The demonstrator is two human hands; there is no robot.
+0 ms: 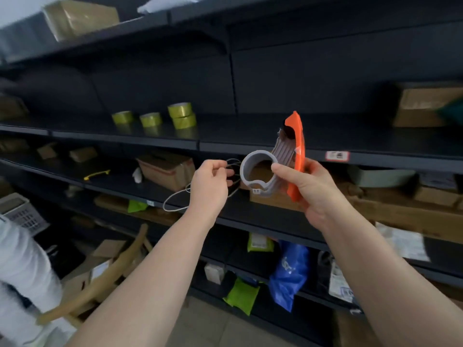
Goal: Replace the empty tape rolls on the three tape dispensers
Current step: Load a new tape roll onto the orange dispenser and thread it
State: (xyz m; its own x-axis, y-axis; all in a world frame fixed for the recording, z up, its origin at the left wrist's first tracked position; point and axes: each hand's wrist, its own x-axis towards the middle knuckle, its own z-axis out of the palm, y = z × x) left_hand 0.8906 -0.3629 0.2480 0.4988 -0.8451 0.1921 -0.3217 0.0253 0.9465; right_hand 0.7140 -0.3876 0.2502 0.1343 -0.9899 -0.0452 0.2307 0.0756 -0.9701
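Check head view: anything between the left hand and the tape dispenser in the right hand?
Head view: only thin loops of cord, pinched by the left hand, bridge the gap to the dispenser held in the right hand.

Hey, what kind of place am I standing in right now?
Probably a stockroom or packing area. Long dark metal shelves hold cardboard boxes and yellow tape rolls, and your right hand holds a tape dispenser.

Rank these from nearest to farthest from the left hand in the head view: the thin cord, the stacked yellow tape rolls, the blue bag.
1. Thin cord: pinched in the left hand itself.
2. Stacked yellow tape rolls: on the shelf above, slightly left.
3. Blue bag: lower shelf, down to the right.
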